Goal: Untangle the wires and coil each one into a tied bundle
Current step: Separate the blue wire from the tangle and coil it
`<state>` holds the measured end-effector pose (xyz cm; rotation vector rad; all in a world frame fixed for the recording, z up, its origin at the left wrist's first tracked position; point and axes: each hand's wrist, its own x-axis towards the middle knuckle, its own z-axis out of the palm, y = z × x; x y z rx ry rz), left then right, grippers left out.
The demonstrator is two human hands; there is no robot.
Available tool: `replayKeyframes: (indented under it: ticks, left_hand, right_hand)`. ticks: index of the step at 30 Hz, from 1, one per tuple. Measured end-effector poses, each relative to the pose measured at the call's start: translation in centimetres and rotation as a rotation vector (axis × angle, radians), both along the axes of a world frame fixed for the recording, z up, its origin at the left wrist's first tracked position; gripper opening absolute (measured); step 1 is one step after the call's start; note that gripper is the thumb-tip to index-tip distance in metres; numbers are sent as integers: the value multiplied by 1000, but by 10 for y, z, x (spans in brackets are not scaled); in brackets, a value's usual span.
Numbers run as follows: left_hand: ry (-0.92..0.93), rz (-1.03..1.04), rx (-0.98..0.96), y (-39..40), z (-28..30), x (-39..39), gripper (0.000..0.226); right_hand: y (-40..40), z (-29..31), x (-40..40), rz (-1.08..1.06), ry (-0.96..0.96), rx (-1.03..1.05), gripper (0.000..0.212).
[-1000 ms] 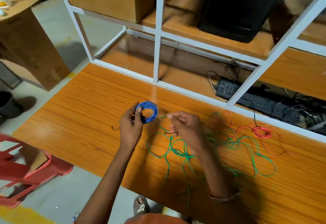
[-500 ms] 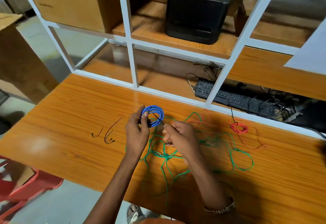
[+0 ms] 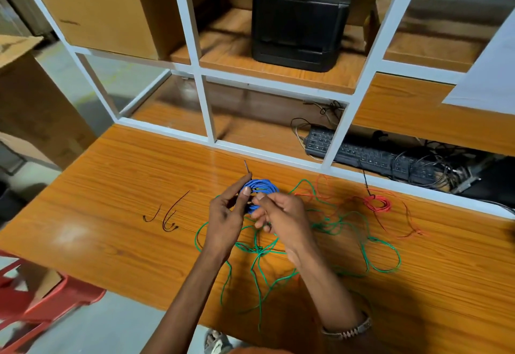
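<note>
Both hands are on the blue coil above the worktop. Left hand pinches its rim, right hand fingers curl around it too. Green wire is a loose mess underneath.

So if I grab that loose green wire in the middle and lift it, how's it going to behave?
The green wire sprawls in uneven loops on the table, so it would probably hang limp, not hold a shape. It looks thin, so likely very light. Its strands cross in a knot under the right hand, so lifting there may drag the whole tangle along.

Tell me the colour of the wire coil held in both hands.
Blue. The wire coil shows best in the head view, the only one.
</note>
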<state>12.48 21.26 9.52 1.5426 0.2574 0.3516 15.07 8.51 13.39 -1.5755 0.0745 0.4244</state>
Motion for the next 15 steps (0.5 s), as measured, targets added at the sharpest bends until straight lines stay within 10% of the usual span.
replayKeyframes:
  ticks: [15]
  left_hand:
    - [45, 25, -200, -22, 2, 28, 26]
  right_hand:
    - [-22, 12, 20, -7, 84, 32, 6]
